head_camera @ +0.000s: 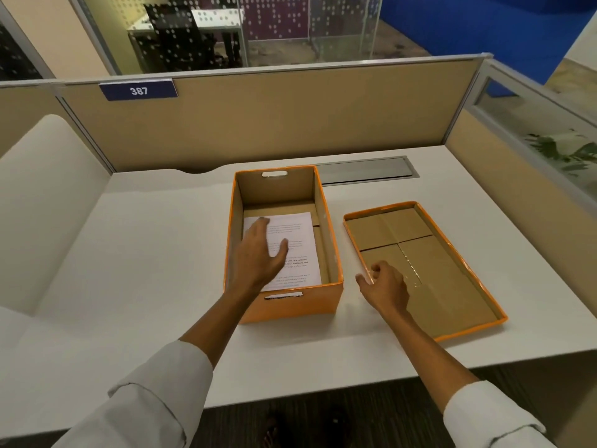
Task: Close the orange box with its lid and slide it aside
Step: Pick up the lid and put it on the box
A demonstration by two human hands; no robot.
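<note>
An open orange box (pixel 332 253) with brown cardboard inside stands in the middle of the white desk. A printed white sheet (pixel 298 240) lies flat on its bottom. My left hand (pixel 258 253) is inside the box, fingers spread, above or on the sheet, holding nothing. The orange lid (pixel 452 270) lies upside down on the desk right of the box, its brown inside facing up. My right hand (pixel 386 286) is at the lid's near-left rim, fingers curled over the edge; a firm grip is not clear.
The white desk (pixel 145 253) is fenced by beige partitions at the back and right. A metal cable hatch (pixel 366 169) sits behind the box. A white cushioned panel lies at the left. The desk's front edge runs just below the lid.
</note>
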